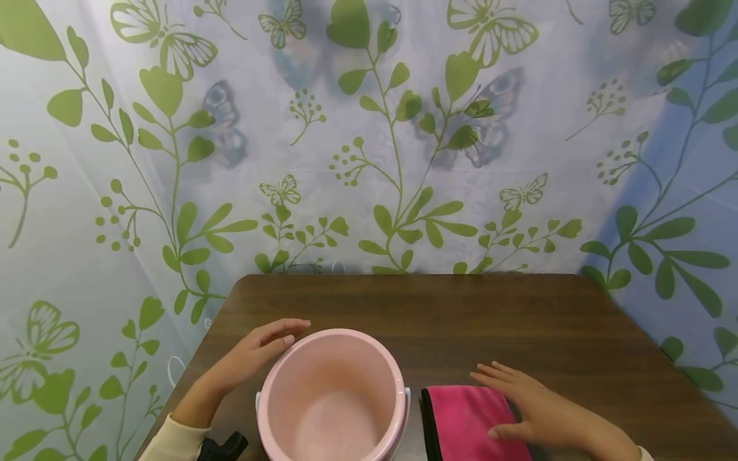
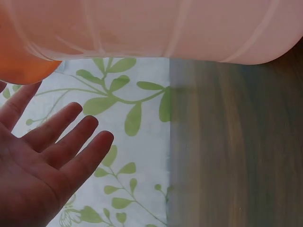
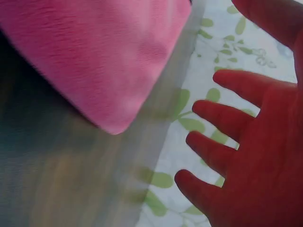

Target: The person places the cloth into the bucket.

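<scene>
A pink bucket (image 1: 340,390) with white handle fittings stands upright at the table's near side, and its inside looks bare. My left hand (image 1: 254,355) is at the bucket's left, fingers extended with the fingertips near the rim. In the left wrist view that hand (image 2: 57,156) shows its palm and spread fingers below the bucket wall (image 2: 156,28). To the right of the bucket lies a folded bright pink cloth (image 1: 467,419) with a black edge. Over the cloth's right side hovers my right hand (image 1: 536,410), its fingers spread and holding nothing.
The dark wooden table (image 1: 438,320) reaches back to a white curtain (image 1: 357,160) printed with green leaves and butterflies. A black strap (image 1: 221,446) sits at my left wrist. More curtain (image 1: 680,256) hangs past the table's right edge.
</scene>
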`<action>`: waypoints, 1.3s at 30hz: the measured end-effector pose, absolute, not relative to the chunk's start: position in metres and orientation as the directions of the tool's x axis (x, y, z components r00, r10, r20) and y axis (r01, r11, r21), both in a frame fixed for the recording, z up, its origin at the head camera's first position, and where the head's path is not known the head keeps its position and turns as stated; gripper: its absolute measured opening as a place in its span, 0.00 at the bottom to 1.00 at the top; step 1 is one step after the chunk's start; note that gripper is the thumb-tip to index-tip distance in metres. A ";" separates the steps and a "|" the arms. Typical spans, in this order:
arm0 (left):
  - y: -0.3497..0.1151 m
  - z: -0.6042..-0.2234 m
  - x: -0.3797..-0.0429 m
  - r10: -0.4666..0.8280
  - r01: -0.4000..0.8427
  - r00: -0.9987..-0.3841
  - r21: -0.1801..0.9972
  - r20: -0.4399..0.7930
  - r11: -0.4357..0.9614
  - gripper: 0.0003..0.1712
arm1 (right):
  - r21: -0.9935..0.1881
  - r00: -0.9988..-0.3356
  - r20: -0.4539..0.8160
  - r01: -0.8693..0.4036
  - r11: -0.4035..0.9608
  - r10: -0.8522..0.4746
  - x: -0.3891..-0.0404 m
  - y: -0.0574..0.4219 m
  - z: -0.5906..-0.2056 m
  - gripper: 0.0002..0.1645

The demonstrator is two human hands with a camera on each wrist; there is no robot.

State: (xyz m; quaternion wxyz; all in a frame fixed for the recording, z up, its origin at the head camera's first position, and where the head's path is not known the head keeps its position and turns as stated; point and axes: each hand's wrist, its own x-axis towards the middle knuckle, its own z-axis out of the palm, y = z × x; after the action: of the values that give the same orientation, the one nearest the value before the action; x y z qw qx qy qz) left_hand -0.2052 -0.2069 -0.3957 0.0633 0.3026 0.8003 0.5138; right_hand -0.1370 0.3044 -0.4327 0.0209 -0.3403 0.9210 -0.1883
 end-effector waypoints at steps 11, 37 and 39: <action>-0.207 -0.408 -0.203 0.596 0.352 -0.781 0.919 0.185 0.177 0.19 | -0.512 -0.771 -0.056 -0.523 0.681 -0.634 -0.123 0.320 -0.455 0.48; -0.200 -0.423 -0.194 0.595 0.122 -0.789 0.989 0.150 -0.088 0.22 | -0.479 -0.874 -0.188 -0.316 0.819 -0.448 -0.116 0.310 -0.463 0.54; -0.200 -0.423 -0.194 0.596 0.121 -0.789 0.989 0.150 -0.089 0.22 | -0.454 -0.879 -0.181 -0.322 0.830 -0.440 -0.116 0.309 -0.463 0.54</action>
State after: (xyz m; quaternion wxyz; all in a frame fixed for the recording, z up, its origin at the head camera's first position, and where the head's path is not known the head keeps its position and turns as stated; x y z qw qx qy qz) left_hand -0.1937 -0.1998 -0.4233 0.1736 0.2748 0.6522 0.6848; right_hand -0.1156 0.3089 -0.4632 0.1405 -0.2015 0.9463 -0.2101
